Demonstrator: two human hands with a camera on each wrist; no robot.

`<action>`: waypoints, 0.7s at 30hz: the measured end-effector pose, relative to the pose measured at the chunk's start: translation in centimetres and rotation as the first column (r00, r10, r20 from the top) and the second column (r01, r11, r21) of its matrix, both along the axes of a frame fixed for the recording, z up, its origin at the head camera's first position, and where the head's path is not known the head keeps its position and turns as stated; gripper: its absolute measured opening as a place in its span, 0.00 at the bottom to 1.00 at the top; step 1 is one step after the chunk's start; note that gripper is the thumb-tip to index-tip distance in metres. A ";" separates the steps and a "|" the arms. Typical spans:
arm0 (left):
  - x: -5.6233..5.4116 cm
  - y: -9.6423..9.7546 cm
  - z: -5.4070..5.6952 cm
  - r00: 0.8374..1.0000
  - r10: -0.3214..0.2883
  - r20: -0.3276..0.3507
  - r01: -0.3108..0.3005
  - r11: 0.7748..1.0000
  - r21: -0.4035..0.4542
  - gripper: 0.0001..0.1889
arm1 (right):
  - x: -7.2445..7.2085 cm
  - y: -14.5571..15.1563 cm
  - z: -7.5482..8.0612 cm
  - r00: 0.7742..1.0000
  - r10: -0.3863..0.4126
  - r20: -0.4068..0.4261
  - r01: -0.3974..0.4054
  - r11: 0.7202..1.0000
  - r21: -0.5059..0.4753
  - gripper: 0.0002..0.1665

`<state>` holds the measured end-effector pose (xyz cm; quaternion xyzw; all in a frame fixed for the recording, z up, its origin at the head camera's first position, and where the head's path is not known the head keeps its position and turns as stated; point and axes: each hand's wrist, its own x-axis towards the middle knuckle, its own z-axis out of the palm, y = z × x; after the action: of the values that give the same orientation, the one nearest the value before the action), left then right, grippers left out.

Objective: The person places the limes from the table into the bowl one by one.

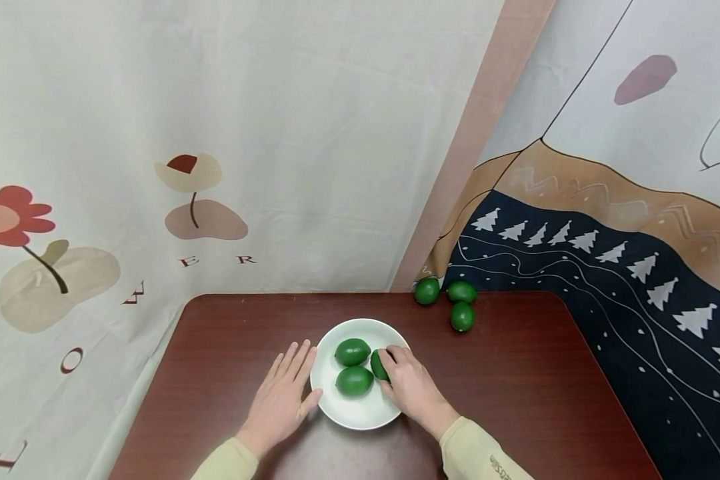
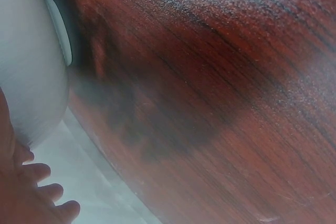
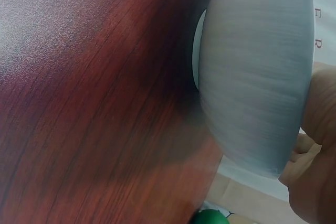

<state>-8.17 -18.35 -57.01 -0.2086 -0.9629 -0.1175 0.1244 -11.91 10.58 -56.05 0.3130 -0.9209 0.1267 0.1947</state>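
A round white bowl (image 1: 360, 419) stands on the table with two green limes, an upper one (image 1: 352, 352) and a lower one (image 1: 355, 382), lying in its left half. At the bowl's right side my right hand (image 1: 419, 388) grips a third lime (image 1: 379, 366) between fingers and thumb, over the inside of the bowl; the fingers hide part of it. Spread and straight, the fingers of my left hand (image 1: 281, 399) lie beside the bowl's left rim; whether they touch it I cannot tell. Both wrist views show the bowl's curved outer wall (image 3: 257, 72) and its foot.
Three more limes are grouped at the back edge of the brown wooden table (image 1: 516, 373): a left one (image 1: 427, 291), a right one (image 1: 461, 291) and a front one (image 1: 462, 317). Behind the table hangs a printed white cloth (image 1: 312, 147).
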 end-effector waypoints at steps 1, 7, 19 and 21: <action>0.0 0.0 0.0 1.000 0.000 0.000 0.000 1.000 -0.001 0.40 | 0.0 0.0 0.0 1.000 0.001 0.007 -0.001 1.000 -0.001 0.32; 0.0 0.0 0.0 1.000 0.001 -0.003 -0.001 1.000 -0.013 0.40 | 0.0 -0.2 0.2 0.998 -0.015 0.065 0.014 1.000 0.018 0.31; 0.0 0.0 -0.1 1.000 -0.003 -0.011 0.003 1.000 -0.002 0.40 | 0.3 -0.7 0.7 0.982 -0.069 0.178 0.058 0.996 0.066 0.29; 0.0 -0.1 -0.1 1.000 -0.003 -0.014 0.003 1.000 -0.003 0.40 | 0.3 -0.8 0.7 0.979 -0.076 0.189 0.063 0.995 0.072 0.28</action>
<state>-8.15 -18.42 -57.11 -0.2113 -0.9618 -0.1146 0.1309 -11.65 9.76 -55.33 0.2731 -0.9494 0.1190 0.0990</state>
